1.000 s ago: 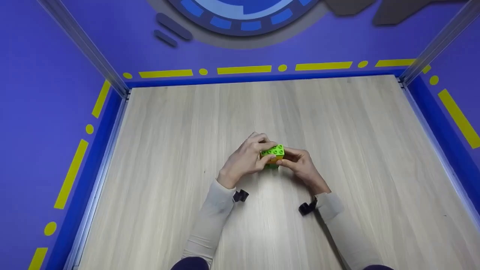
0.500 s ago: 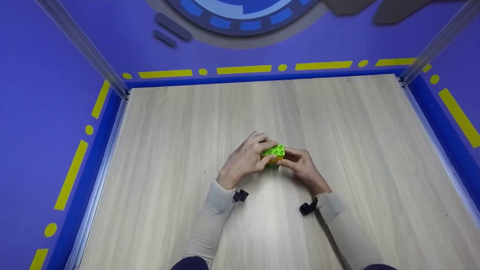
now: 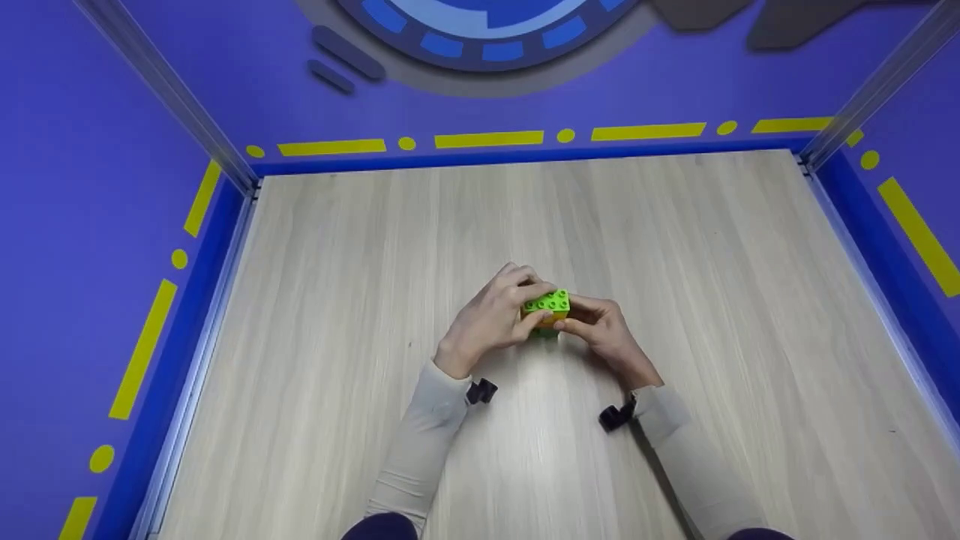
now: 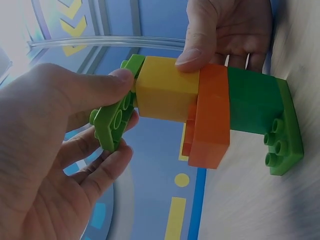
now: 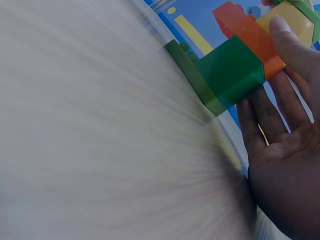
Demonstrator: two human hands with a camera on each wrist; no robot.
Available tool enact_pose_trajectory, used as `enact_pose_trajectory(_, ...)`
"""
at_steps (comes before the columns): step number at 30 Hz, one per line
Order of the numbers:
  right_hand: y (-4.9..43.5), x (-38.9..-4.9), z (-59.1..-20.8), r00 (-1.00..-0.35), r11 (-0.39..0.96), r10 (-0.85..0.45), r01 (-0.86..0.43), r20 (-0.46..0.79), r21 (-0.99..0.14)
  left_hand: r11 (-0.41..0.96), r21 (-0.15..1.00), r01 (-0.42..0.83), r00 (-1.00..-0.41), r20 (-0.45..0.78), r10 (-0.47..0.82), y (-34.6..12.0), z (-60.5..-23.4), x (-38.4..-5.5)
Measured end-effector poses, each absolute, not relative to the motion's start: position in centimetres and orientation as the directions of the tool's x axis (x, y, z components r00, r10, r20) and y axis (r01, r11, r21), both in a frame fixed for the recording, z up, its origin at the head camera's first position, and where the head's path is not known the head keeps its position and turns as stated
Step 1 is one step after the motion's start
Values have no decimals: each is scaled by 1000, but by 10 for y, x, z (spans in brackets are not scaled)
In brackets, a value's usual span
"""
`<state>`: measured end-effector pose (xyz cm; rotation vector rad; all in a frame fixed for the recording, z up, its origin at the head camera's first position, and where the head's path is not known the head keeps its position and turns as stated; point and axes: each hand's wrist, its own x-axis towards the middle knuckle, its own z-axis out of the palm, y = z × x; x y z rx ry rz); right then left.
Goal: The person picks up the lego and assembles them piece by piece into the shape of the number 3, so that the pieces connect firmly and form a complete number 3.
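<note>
A tower of toy building bricks stands upright on the wooden table (image 3: 337, 300) between both hands. Its base is a light green plate (image 4: 292, 132); above come a dark green brick (image 4: 252, 100), an orange brick (image 4: 214, 120) that juts out sideways and a yellow brick (image 4: 167, 90). At the top, a light green studded piece (image 4: 114, 117) sits at a slant against the yellow brick. My left hand (image 3: 484, 315) pinches this top piece between thumb and fingers. With its thumb on the yellow brick, my right hand (image 3: 604, 334) steadies the tower, its fingers behind.
Blue panels with yellow markings (image 3: 487, 139) wall the table at the back and both sides. Metal posts (image 3: 180, 105) stand at the rear corners. Each wrist wears a small black camera (image 3: 482, 391) on a light sleeve.
</note>
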<state>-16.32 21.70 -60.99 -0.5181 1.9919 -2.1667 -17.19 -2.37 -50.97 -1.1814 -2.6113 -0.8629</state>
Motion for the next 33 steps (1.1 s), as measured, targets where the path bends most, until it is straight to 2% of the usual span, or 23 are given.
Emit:
enact_pose_trajectory(17, 215, -164, -610, -933, -72, -331, -128, 144, -989, 558, 474, 681, -721, 297, 627, -23, -511, -169)
enact_pose_trajectory(33, 218, -162, -609, -924, -88, -351, -127, 150, -988, 409, 659, 631, -727, 321, 607, -34, -524, -179)
